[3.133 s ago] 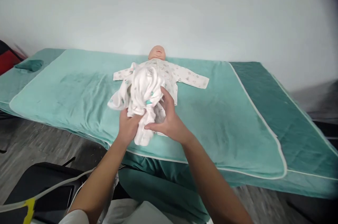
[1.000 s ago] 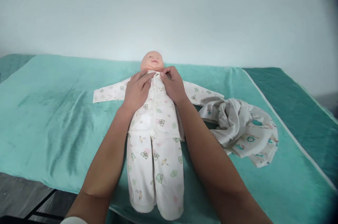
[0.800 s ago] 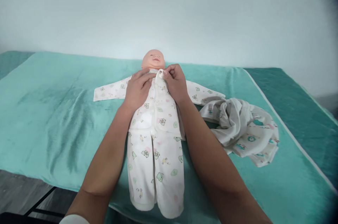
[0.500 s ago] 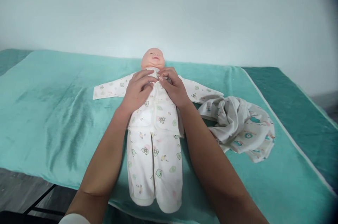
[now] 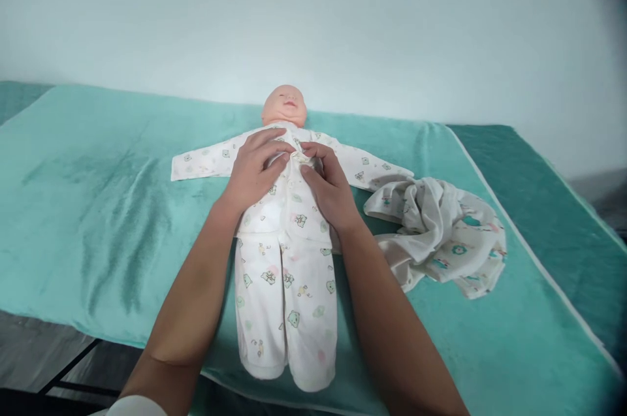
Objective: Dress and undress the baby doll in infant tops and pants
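A baby doll (image 5: 284,106) lies on its back, its head at the far side, dressed in a white printed jacket (image 5: 300,215) and matching trousers (image 5: 262,311). On the chest, my left hand (image 5: 258,166) has its thumb and forefinger pinched at the jacket's front edge, the other fingers resting on the cloth. From the other side, my right hand (image 5: 334,187) is curled at the same front opening, its fingers holding the slightly bunched cloth. The fastening between my fingertips is too small to make out. Both jacket sleeves stretch outward.
A crumpled white printed cloth (image 5: 441,226) lies right of the doll, touching the right sleeve's end. Everything rests on a light green cover (image 5: 122,220) over a table, with a darker green one (image 5: 548,207) at the right. A pale wall (image 5: 313,17) stands behind.
My right hand has slid a little down the jacket front, from near the collar to the upper chest, and the cloth there is now bunched. My left hand has hardly moved.
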The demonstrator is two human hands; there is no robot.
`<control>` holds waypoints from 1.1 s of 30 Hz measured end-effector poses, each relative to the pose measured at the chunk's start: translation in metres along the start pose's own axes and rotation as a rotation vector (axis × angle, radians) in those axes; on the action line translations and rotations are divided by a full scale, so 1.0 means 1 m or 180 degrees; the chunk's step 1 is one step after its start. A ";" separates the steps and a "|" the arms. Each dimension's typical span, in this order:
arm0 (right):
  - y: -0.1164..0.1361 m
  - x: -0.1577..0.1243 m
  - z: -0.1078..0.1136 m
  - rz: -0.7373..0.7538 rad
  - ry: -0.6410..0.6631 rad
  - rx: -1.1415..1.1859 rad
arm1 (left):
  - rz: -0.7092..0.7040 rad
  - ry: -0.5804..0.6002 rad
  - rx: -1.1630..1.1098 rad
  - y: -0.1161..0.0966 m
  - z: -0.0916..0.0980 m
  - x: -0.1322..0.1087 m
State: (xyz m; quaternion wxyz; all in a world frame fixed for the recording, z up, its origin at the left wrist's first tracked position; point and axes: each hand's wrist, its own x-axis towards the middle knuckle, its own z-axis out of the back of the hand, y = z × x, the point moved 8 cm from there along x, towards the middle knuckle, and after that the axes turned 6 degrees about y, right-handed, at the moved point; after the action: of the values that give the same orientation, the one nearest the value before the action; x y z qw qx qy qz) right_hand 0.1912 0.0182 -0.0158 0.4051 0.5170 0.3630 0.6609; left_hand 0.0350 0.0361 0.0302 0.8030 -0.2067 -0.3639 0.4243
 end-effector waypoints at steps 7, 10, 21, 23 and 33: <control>0.004 0.032 0.003 0.0076 -0.0014 -0.0224 | 0.0108 -0.0148 -0.0087 0.001 0.002 -0.001; 0.003 0.033 0.004 0.0022 -0.0028 -0.0154 | 0.0066 -0.0156 -0.0117 0.000 0.001 0.000; 0.007 0.027 0.003 0.0168 0.0059 0.0121 | -0.0181 -0.0207 -0.0431 -0.002 0.007 -0.002; 0.006 0.025 0.004 0.0111 0.0006 0.0305 | -0.0164 -0.0226 -0.0459 -0.002 0.007 -0.003; 0.003 0.011 0.016 -0.0053 -0.0736 0.0994 | -0.0521 0.1069 -0.0267 -0.014 0.000 -0.007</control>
State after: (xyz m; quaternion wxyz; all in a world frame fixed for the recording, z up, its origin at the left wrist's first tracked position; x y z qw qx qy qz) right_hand 0.2049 0.0276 -0.0055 0.3644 0.6431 0.4164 0.5294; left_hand 0.0404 0.0225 0.0362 0.8750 -0.2776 -0.2577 0.3016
